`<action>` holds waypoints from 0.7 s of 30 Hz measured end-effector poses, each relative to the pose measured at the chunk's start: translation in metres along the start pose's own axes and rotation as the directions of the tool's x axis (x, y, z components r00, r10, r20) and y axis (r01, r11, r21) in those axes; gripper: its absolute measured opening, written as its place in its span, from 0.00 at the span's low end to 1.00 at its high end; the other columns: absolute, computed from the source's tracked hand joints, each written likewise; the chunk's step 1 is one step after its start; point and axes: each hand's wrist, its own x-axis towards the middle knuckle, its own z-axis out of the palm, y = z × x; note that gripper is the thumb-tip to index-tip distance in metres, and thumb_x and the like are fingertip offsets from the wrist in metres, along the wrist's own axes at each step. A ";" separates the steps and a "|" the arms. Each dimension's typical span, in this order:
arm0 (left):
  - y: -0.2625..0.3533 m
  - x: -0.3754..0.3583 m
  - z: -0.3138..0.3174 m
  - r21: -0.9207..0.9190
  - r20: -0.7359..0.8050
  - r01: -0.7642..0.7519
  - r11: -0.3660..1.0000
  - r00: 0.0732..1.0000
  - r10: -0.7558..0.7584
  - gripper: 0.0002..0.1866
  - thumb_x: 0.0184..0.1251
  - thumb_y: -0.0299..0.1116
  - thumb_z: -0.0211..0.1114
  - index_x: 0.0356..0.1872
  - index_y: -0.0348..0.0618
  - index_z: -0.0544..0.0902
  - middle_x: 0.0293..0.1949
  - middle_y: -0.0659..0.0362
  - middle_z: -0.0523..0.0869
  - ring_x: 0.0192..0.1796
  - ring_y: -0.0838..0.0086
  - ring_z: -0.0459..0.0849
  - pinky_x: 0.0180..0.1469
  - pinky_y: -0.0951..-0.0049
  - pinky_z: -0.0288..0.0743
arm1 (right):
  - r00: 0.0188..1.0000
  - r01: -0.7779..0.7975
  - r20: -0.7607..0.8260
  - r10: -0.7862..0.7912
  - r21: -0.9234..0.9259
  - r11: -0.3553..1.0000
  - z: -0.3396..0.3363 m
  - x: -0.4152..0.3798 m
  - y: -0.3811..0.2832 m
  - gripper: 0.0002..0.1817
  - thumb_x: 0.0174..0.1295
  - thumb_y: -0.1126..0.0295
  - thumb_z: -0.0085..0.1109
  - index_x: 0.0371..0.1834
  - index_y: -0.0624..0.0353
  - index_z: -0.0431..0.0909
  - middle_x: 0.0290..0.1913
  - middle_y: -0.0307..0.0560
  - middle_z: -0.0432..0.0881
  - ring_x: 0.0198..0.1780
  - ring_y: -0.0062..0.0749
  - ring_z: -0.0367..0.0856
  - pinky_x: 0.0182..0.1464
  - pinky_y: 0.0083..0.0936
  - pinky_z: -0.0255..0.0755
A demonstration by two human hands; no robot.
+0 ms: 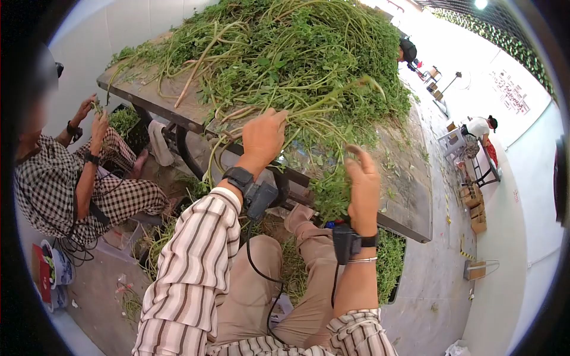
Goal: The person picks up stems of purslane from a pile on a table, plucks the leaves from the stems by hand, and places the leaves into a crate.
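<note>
Centrally, right hand (264,136), grip clenched on green stems (309,113) above the counter (409,202); left hand (363,178), fingers curled beside a leafy bunch (331,193), grip state indeterminable; beyond, heaped greens (297,53) on the counter.

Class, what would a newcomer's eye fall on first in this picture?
Probably the big green heap covering much of the table. Next, at its near edge, the left hand gripping stems and the right hand beside a leafy bunch. Then the seated person in checks, at the picture's left.

A ceiling lamp (480,3) glares in a bright room, distant details seemingly soft, edges fisheye-bent.
</note>
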 end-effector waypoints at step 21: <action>0.001 0.000 -0.002 0.015 0.030 -0.021 1.000 0.999 0.020 0.11 0.61 0.32 0.61 0.45 0.46 0.82 0.32 0.57 0.79 0.31 0.57 0.79 0.32 0.60 0.72 | 0.932 -0.353 0.003 0.363 0.240 0.904 -0.013 -0.002 -0.031 0.08 0.58 0.68 0.54 0.33 0.62 0.77 0.24 0.34 0.71 0.23 0.20 0.67 0.27 0.21 0.63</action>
